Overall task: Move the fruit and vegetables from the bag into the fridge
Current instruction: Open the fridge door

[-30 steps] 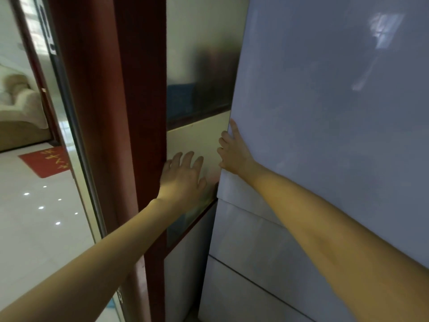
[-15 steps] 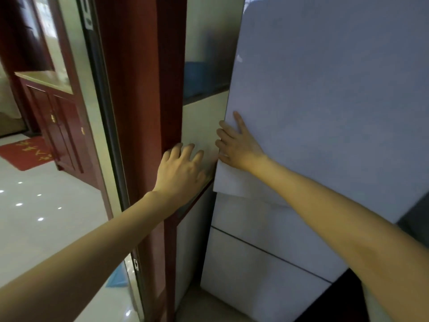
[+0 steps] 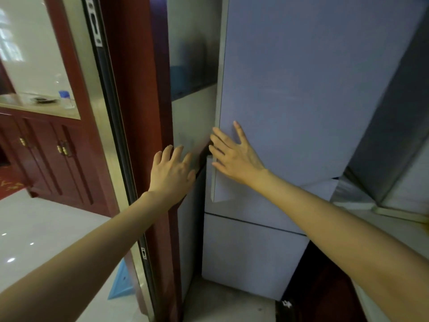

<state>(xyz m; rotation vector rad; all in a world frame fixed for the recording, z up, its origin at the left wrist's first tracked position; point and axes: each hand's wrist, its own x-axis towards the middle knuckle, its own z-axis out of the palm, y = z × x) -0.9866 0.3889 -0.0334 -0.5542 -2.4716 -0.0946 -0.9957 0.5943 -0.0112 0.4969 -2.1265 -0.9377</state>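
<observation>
Fridge (image 3: 301, 89) stands tall at centre-right, pale lilac-grey, w/ a big upper door (image 3: 313, 101) and a lower drawer front (image 3: 250, 254) beneath. The upper door's left edge sits out from the cabinet body – it looks slightly ajar at the bottom left corner, where a strip of white shows behind it. No bag, fruit or veg in view.

Right hand (image 3: 234, 154) lies flat on the upper door near its left edge, fingers straight and spread, palm against the panel, fingertips reaching round toward the door's edge. It grasps nothing.

Left hand (image 3: 173, 170) is just beside it, to the left, pressed on the pale panel (image 3: 192, 119) between fridge and door frame. Fingers extended, loosely fanned, holding nothing; whether the thumb hooks the fridge's side – can't tell. The two hands are near each other but apart.

Left of that runs a dark red wooden door frame (image 3: 137, 101) w/ a metal sliding track (image 3: 109, 112). Beyond it, a red wooden cabinet (image 3: 46, 154) w/ brass handles, and a bottle w/ blue cap (image 3: 66, 98) on its top. Glossy pale floor (image 3: 46, 228) below, w/ a blue object (image 3: 121, 284) at the foot of the frame. To the fridge's right, a counter edge (image 3: 394, 219) under a grey slanted surface.
</observation>
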